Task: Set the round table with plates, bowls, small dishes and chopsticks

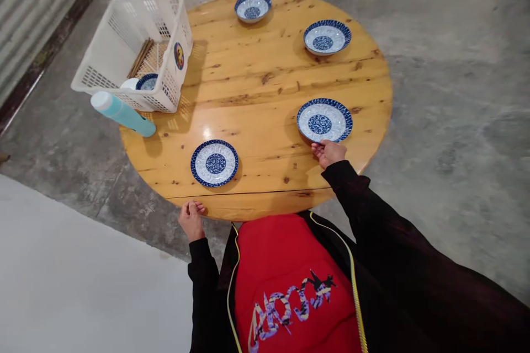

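In the head view, the right hand (pixel 331 153) is at the near rim of the near-right plate (pixel 324 119), a blue-and-white piece on the right part of the round wooden desk (pixel 256 110). Its fingers (pixel 318 152) are drawn together at that rim, thumb against the edge and the others bent below it, so they pinch the plate just at its border. The rest of the plate extends beyond them, away from the person; whether it is slightly raised, I cannot tell.

The left hand (pixel 191 220) is at the desk's near edge, its fingers loosely bent with nothing visible in them; how far they are closed, I cannot tell. The near-left plate (pixel 216 163) lies just beyond them and to their right, apart from them.

Two more dishes, the far-right dish (pixel 327 37) and the far dish (pixel 253 7), lie well beyond both hands. At left stand a white basket (pixel 176 85), holding brown sticks (pixel 141 58) and a blue-rimmed dish (pixel 147 81), and a turquoise bottle (pixel 124 113) beside it.
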A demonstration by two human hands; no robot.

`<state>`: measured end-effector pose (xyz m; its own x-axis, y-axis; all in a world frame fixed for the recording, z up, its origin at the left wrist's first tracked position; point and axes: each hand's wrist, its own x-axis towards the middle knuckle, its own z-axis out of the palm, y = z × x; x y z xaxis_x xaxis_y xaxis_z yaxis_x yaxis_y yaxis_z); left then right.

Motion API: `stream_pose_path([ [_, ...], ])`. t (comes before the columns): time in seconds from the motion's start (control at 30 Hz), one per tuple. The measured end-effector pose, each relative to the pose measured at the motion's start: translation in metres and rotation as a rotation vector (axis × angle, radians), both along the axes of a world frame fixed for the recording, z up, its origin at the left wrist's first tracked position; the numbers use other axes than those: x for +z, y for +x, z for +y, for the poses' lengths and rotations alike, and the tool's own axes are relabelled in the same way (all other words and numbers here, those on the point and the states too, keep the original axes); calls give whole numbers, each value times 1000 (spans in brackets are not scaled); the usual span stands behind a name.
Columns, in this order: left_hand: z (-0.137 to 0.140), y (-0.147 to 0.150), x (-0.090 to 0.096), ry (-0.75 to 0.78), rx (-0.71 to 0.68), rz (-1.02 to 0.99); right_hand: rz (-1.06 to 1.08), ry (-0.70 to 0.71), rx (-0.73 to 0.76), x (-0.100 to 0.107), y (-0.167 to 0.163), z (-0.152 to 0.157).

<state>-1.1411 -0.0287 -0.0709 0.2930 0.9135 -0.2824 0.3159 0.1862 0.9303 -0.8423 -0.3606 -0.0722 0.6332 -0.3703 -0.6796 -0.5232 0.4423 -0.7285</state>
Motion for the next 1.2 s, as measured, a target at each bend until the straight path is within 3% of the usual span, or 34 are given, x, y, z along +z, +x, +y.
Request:
stream_pose_path([
  [0.8, -1, 36, -7, -91, -141, -35, -19, 36, 60, -1, -30, -12],
  [1.2, 0, 60, -7, -99, -182, -43, -62, 17, -20, 2, -9, -13],
])
